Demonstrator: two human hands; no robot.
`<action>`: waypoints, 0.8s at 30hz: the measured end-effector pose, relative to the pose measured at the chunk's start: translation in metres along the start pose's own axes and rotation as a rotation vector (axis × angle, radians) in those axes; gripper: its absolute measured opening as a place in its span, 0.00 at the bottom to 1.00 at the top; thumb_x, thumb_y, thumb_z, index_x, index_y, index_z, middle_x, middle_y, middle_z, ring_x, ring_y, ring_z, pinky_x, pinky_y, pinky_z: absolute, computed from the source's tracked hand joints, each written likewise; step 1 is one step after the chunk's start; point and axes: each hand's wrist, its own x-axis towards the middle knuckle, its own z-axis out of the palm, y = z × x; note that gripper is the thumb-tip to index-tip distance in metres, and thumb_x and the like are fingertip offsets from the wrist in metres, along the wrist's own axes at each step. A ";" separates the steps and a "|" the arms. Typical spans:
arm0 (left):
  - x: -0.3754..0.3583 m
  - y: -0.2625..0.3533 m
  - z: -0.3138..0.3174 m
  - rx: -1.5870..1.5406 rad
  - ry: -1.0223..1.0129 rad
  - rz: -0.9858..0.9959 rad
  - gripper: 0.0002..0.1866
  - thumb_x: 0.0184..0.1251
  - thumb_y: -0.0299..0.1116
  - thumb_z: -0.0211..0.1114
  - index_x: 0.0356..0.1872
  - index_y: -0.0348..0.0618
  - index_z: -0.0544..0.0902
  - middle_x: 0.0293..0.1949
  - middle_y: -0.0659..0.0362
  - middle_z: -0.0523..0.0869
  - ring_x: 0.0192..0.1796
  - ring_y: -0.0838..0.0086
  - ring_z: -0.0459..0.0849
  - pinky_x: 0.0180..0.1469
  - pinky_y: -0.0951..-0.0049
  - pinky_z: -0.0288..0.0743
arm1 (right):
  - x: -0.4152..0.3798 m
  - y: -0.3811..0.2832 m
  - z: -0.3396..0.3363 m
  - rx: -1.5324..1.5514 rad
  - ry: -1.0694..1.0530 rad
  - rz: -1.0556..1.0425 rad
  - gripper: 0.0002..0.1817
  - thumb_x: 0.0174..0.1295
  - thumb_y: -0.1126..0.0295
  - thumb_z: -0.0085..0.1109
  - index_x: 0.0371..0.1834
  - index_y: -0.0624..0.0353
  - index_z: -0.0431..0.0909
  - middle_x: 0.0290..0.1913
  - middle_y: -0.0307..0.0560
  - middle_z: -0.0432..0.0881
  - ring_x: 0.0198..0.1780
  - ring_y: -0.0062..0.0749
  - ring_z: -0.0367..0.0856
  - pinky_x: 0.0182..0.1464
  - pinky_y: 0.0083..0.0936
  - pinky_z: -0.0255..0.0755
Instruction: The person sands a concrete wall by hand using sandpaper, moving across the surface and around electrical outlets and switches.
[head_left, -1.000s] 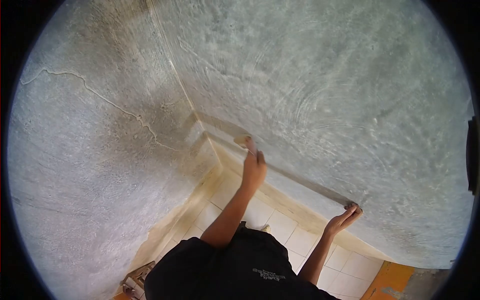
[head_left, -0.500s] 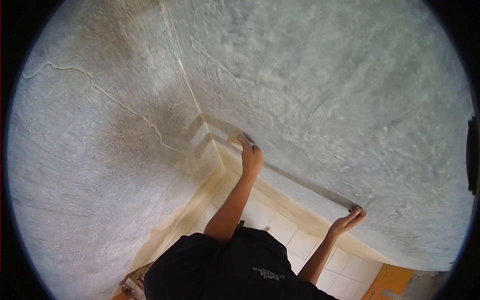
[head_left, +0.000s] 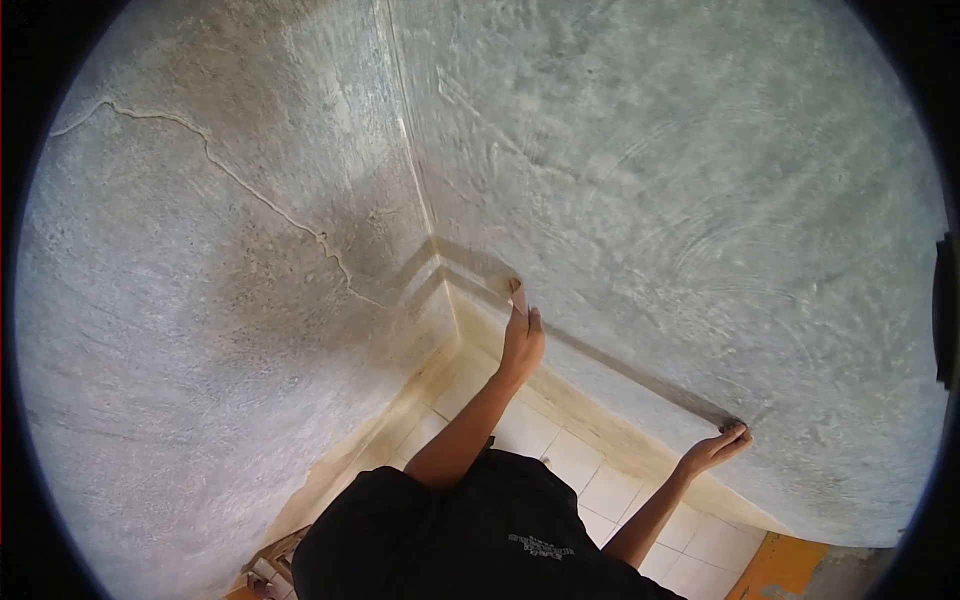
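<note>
A person in a black shirt [head_left: 500,540] stands in the corner of a room and holds a long, thin straightedge [head_left: 620,365] flat against a grey plastered wall [head_left: 680,180], seen from a head-worn camera looking steeply down. The left hand [head_left: 522,335] presses on the strip close to the corner, fingers [head_left: 518,300] straight and held together, pointing up along the plaster; whether they curl round the strip or merely lie on it cannot be made out. The right hand [head_left: 716,448], well apart from the left, takes the strip's other end, fingers bent and close together with the tips pinching the edge against the wall. The straightedge runs at a slant between the two hands, low on the wall, just above a pale cream skirting band [head_left: 600,420] that meets the white tiled floor [head_left: 560,455]. Its end near the corner shows a lighter, wood-coloured patch beside the left fingertips. The adjoining wall [head_left: 180,300] on the left carries a thin wandering crack [head_left: 250,190] and a darker patch near the corner. Swirling trowel marks cover the plaster above the hands. An orange surface [head_left: 790,565] shows at the lower right, and a small wooden object [head_left: 280,550], too little in view to name, sits at the lower left beside the person.
</note>
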 end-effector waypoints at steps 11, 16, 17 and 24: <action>0.012 0.040 -0.021 -0.035 -0.013 0.035 0.32 0.71 0.22 0.42 0.74 0.23 0.46 0.74 0.32 0.53 0.77 0.47 0.53 0.76 0.65 0.48 | -0.014 -0.026 0.010 -0.034 -0.005 0.056 0.19 0.79 0.57 0.41 0.41 0.63 0.70 0.36 0.44 0.72 0.38 0.29 0.69 0.44 0.28 0.67; 0.016 0.012 -0.015 -0.029 -0.033 0.021 0.34 0.70 0.19 0.41 0.74 0.24 0.40 0.76 0.33 0.46 0.79 0.48 0.46 0.78 0.65 0.43 | -0.040 -0.048 0.033 -0.032 -0.106 -0.044 0.17 0.79 0.61 0.40 0.40 0.64 0.72 0.36 0.44 0.73 0.38 0.29 0.69 0.44 0.28 0.67; 0.015 0.014 -0.011 0.008 -0.048 0.112 0.33 0.70 0.19 0.41 0.74 0.24 0.40 0.76 0.33 0.44 0.79 0.47 0.45 0.78 0.65 0.42 | -0.046 -0.047 0.037 -0.024 -0.149 -0.060 0.16 0.78 0.63 0.40 0.42 0.65 0.73 0.36 0.44 0.74 0.39 0.29 0.70 0.45 0.28 0.68; 0.018 0.025 -0.008 -0.107 -0.024 0.131 0.35 0.70 0.18 0.41 0.72 0.20 0.35 0.76 0.30 0.37 0.79 0.44 0.38 0.79 0.59 0.34 | -0.069 -0.084 0.067 0.028 -0.385 -0.036 0.17 0.78 0.62 0.40 0.46 0.65 0.75 0.40 0.45 0.76 0.42 0.29 0.73 0.46 0.27 0.70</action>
